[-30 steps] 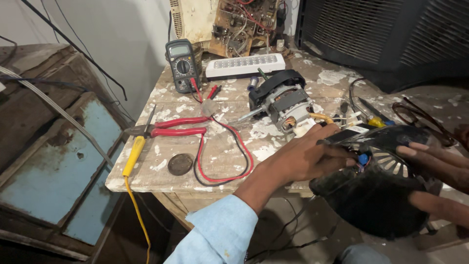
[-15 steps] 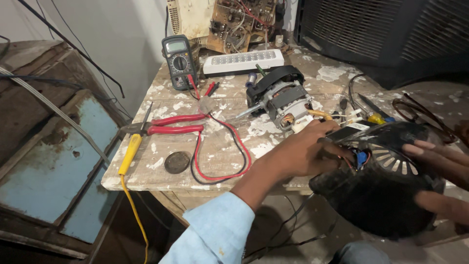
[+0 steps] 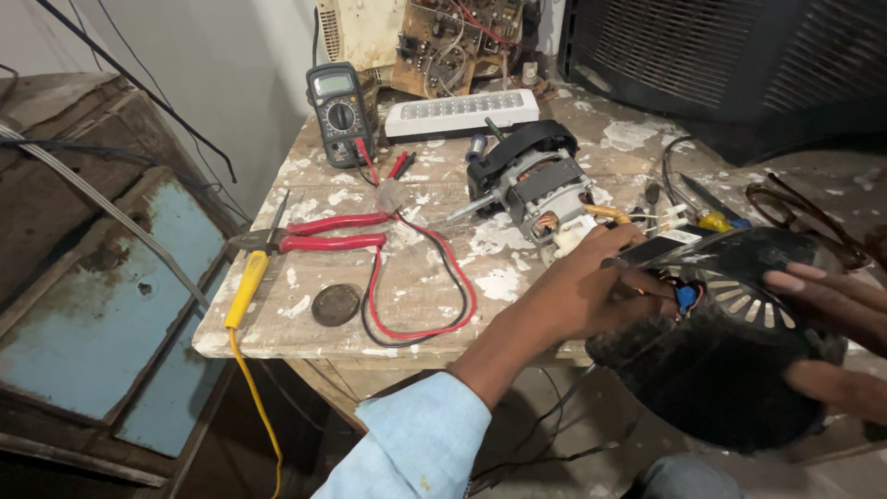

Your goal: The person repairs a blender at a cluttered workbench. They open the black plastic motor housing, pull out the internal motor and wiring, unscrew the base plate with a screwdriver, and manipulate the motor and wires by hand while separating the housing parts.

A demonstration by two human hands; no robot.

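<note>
Paint-spattered wooden workbench (image 3: 434,305) against a pale wall, dark grilled cabinet (image 3: 739,55) at the far right, bare circuit board (image 3: 453,37) propped at the far edge. Laid out on the top: multimeter (image 3: 340,111) at far left with red and black leads (image 3: 434,296) looping toward the near edge, white light bar (image 3: 462,113) beside it, red-handled pliers (image 3: 323,233) and yellow-handled screwdriver (image 3: 242,286) at left, dark round disc (image 3: 335,304) near the front, bare electric motor (image 3: 536,189) in the middle.

Held off the near right corner of the bench, just below its edge: black round housing (image 3: 730,370), dusty, slotted face turned up, wires and a small blue part (image 3: 686,298) showing at its left rim. Left hand (image 3: 591,291), in a light blue sleeve, curled against that rim by the wires; whether anything is pinched in the fingers cannot be told. Right hand (image 3: 832,323) clasping the right side, fingers spread over the slotted face, thumb lower down.

Judging by this, well into the job: motor already out and resting apart on the bench, housing in hand with wiring exposed. Nothing yet refitted or closed up; meter leads lying loose, clipped to nothing.
</note>
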